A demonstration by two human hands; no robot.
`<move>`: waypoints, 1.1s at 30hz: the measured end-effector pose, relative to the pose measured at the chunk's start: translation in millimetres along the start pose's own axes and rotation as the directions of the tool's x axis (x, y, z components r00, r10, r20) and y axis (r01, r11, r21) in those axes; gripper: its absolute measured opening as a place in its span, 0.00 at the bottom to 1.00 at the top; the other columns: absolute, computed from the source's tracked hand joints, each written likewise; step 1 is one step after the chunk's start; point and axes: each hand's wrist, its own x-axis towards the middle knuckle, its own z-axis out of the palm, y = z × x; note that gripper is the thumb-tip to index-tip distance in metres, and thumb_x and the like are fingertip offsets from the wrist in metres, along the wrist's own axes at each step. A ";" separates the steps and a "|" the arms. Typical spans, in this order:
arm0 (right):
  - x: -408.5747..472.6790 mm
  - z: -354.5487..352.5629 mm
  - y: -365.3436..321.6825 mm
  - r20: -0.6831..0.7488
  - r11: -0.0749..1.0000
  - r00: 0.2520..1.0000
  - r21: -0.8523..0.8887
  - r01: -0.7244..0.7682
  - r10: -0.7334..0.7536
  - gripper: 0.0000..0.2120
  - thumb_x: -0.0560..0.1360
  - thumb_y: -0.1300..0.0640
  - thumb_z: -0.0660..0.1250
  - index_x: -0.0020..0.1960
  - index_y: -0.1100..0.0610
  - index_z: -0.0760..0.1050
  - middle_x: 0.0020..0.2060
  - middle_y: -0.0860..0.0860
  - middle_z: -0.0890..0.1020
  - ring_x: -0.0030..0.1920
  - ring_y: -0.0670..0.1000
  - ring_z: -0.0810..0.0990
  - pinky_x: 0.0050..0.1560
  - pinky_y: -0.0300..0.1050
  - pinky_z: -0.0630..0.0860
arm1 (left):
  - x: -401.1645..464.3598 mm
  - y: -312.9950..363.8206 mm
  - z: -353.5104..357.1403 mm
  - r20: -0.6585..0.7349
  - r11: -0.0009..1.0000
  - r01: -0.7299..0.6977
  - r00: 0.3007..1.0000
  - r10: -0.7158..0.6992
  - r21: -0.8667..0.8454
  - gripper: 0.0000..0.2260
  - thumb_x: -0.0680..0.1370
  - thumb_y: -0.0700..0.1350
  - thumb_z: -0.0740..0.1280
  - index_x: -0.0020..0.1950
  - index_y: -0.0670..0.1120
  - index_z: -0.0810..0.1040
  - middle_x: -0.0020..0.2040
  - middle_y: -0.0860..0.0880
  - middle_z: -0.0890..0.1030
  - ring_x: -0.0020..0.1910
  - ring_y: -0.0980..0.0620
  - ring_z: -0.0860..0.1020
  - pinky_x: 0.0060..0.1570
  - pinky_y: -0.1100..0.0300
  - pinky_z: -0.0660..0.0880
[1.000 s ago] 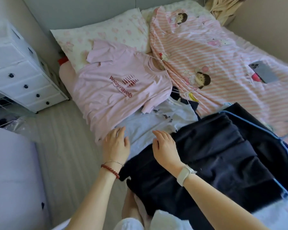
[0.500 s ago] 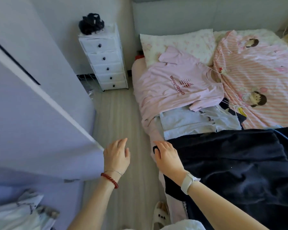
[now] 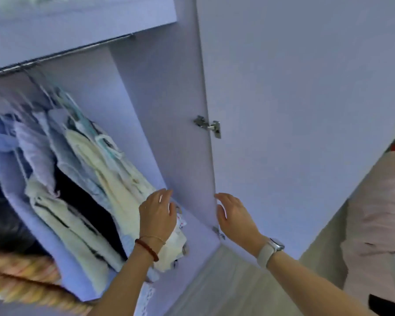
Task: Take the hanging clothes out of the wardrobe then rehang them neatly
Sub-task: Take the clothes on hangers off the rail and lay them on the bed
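Under wardrobe rail (image 3: 62,53) | hanging clothes (image 3: 96,179): pale, cream, dark, bunched

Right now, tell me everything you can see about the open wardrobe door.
The wardrobe door is a flat, plain panel, pale lilac-grey and smooth, like laminated board. It stands swung open to the right of the clothes compartment. A metal hinge fixes it to the wardrobe's side panel, and a second hinge shows lower down. The right hand is raised, fingers relaxed, before its hinged edge; whether it touches is unclear. No handle is in view.
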 end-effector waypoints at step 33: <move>287.8 43.9 -205.2 -0.103 0.913 0.931 0.181 0.365 -0.351 0.13 0.79 0.62 0.53 0.52 0.66 0.75 0.43 0.63 0.81 0.45 0.63 0.78 0.42 0.47 0.70 | 136.8 -149.7 -92.6 -0.172 0.868 0.198 0.976 -0.132 0.455 0.18 0.74 0.51 0.55 0.53 0.49 0.82 0.62 0.48 0.78 0.66 0.42 0.70 0.61 0.31 0.63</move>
